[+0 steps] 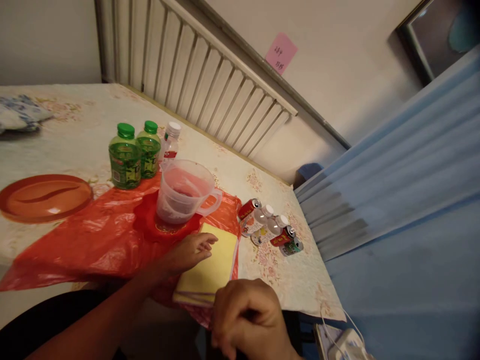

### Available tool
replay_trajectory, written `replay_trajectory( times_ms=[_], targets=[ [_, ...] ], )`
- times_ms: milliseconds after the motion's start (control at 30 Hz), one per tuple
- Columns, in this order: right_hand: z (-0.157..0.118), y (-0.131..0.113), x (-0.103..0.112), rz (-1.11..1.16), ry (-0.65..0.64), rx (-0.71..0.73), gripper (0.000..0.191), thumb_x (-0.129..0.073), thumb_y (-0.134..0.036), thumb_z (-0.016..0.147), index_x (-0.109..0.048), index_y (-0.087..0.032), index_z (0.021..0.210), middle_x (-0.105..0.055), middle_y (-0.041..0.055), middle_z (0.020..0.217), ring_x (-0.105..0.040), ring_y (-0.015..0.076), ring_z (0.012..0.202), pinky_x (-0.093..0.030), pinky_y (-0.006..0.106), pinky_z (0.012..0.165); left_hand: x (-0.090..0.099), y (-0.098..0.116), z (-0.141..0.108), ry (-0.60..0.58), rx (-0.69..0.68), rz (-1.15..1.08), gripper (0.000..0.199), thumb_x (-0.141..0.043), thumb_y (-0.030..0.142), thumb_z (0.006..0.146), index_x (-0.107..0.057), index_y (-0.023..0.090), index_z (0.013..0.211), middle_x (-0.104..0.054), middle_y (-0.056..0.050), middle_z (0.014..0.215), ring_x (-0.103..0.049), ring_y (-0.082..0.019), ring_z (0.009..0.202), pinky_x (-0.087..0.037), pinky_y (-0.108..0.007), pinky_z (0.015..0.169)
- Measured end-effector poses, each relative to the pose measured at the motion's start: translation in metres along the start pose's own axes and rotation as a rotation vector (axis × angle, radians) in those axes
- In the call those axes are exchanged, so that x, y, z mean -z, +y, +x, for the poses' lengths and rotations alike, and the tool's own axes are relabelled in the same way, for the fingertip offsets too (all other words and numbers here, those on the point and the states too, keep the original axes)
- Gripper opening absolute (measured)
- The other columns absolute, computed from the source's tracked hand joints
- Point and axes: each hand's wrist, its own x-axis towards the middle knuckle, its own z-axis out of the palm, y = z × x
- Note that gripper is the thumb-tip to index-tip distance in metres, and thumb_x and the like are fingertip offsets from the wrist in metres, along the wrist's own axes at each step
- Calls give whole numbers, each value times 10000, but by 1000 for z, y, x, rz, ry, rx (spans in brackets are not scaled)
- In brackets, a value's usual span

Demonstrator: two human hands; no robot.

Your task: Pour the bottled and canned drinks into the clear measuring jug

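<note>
My left hand (193,251) hovers at or rests on a folded yellow cloth (213,260); I cannot tell whether it touches. Its fingers are loosely bent and apart, with nothing in them. Nearer to me, my right hand (249,315) is curled closed beside the cloth's front corner, with nothing visible in it and its fingertips blurred. Behind the left hand, a clear plastic measuring jug (180,200) with a handle stands upright on a red scalloped plate (144,220). Under the plate and cloth spreads a red plastic bag (101,240).
Two green-capped bottles (125,160) and a white-capped bottle (171,142) stand behind the jug. An orange oval tray (45,212) lies left. Several cans and bottles (266,227) are grouped right. A radiator (210,75) and blue curtain (393,200) border the table.
</note>
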Motion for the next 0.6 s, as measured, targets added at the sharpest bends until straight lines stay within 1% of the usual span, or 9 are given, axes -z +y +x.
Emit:
replay_trajectory(
  times_ms=[67, 100, 200, 267, 367, 433, 500, 533, 600],
  targets=[
    [7, 11, 1, -88, 79, -5, 421, -706, -570, 786, -626, -208, 588, -583, -14, 540, -510, 96, 441, -411, 210, 441, 1, 1, -2, 3, -7, 3, 421, -569, 311, 789, -612, 189, 1190, -685, -104, 1170, -668, -232, 979, -554, -378, 864],
    [9, 19, 2, -158, 78, -11, 392, -717, -539, 792, -654, -200, 605, -588, -15, 556, -520, 96, 472, -410, 207, 466, 1, 2, -3, 9, -6, 8, 415, -566, 302, 785, -612, 187, 1181, -686, -104, 1161, -670, -230, 972, -556, -373, 857],
    [11, 43, 4, -356, 7, -13, 410, -725, -548, 782, -668, -190, 592, -589, -20, 577, -534, 101, 544, -396, 208, 521, 2, 7, -7, 34, 17, 26, 409, -558, 264, 752, -619, 170, 1145, -693, -105, 1121, -674, -225, 942, -558, -363, 846],
    [13, 51, 5, -450, -5, 53, 483, -698, -591, 788, -632, -186, 533, -560, -18, 556, -525, 113, 572, -396, 224, 558, 3, 10, -9, 37, 26, 31, 413, -558, 253, 737, -622, 157, 1133, -692, -112, 1108, -675, -224, 925, -558, -358, 835],
    [19, 43, 4, -512, 14, 137, 533, -541, -566, 915, -642, -195, 546, -544, 0, 548, -522, 131, 592, -422, 245, 609, 5, 11, -12, 43, 16, 37, 406, -561, 260, 740, -626, 152, 1126, -694, -108, 1082, -674, -221, 912, -553, -355, 834],
    [24, 29, 2, -509, -19, 133, 447, -447, -477, 986, -745, -216, 778, -641, 36, 700, -591, 150, 704, -470, 264, 705, 7, 11, -14, 43, 28, 34, 417, -582, 278, 734, -629, 147, 1126, -699, -105, 1058, -672, -226, 903, -550, -358, 829],
    [29, 17, -2, -480, -73, 159, 353, -471, -456, 982, -744, -239, 1037, -693, 79, 939, -633, 179, 905, -484, 305, 846, 9, 11, -15, 40, 50, 16, 451, -604, 300, 727, -624, 136, 1147, -705, -107, 1042, -669, -234, 903, -550, -365, 826],
    [30, 13, -4, -452, -91, 194, 341, -517, -481, 957, -744, -241, 1041, -695, 84, 968, -634, 191, 947, -482, 316, 874, 9, 11, -16, 38, 53, 6, 463, -606, 302, 730, -620, 130, 1159, -705, -112, 1048, -668, -236, 910, -550, -368, 830],
    [31, 12, -9, -384, -98, 250, 362, -586, -537, 902, -761, -226, 848, -684, 56, 792, -643, 178, 814, -501, 282, 791, 10, 11, -17, 38, 40, -3, 452, -594, 285, 741, -615, 132, 1166, -702, -112, 1077, -666, -230, 921, -549, -368, 843]
  ],
)
